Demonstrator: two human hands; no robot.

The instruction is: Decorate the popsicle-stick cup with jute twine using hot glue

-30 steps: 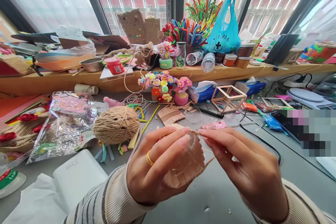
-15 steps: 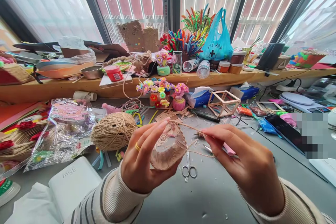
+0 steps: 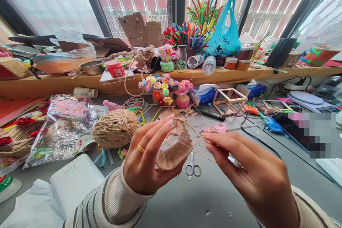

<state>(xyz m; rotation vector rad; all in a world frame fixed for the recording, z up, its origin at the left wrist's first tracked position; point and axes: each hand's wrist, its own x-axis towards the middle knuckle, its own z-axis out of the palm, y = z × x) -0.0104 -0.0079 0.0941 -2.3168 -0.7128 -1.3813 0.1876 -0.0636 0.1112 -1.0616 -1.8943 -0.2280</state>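
My left hand (image 3: 145,160), with a ring on one finger, is closed around a short round container (image 3: 173,155). Its ridged, brownish wall is partly see-through and its open end faces me. A strand of twine (image 3: 190,126) runs from the container's upper edge to my right hand (image 3: 248,167), which pinches it between thumb and fingertips. Another loose twine end hangs just below that strand. Small scissors (image 3: 192,169) lie on the table beneath, between the hands. Left of my left hand sits a big ball of twine (image 3: 114,130).
Behind my right hand lies a pink tool (image 3: 217,128), partly hidden, near a black cable. A wooden stick cube frame (image 3: 230,101), crochet flowers (image 3: 162,87) and a phone (image 3: 291,133) stand or lie around. A white power bank (image 3: 77,181) is at front left; a crowded shelf (image 3: 160,78) runs behind.
My right hand has shifted slightly left and down with the twine, so the strand slopes more steeply. The container has turned a little in my left hand. The pink tool shows more.
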